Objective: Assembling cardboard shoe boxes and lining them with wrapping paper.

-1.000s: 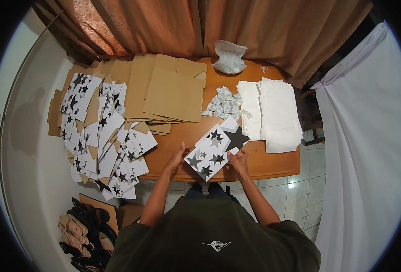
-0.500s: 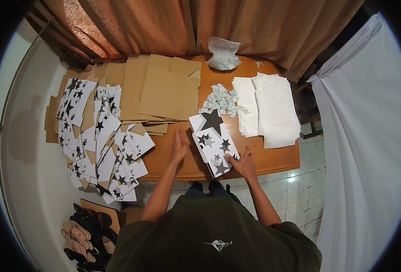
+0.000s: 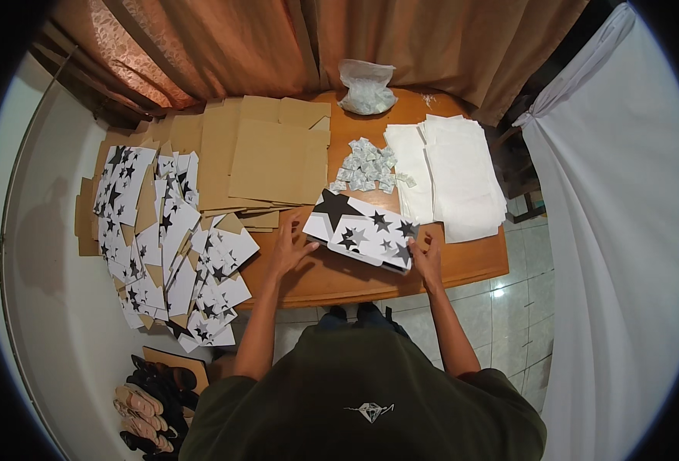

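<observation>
A white cardboard box (image 3: 366,233) printed with black and grey stars lies aslant near the table's front edge, its lid panel on top and a dark gap along the near side. Beside its left end, my left hand (image 3: 287,252) is open with fingers and thumb apart. My right hand (image 3: 428,260) grips the box's right end, thumb against the corner and fingers bent beside it. Just behind the box is a heap of small white sachets (image 3: 368,165).
Flat star-printed cardboard pieces (image 3: 174,223) overlap at the left, beside stacked brown cardboard sheets (image 3: 278,157). White paper sheets (image 3: 462,177) lie at the right. A clear plastic bag (image 3: 367,88) of sachets stands at the back. Shoes (image 3: 155,399) sit on the floor, lower left.
The box has turned from nearly lengthwise to mostly crosswise, its far end swinging left. My left hand has come closer to its left end; my right hand has shifted to its right end.
</observation>
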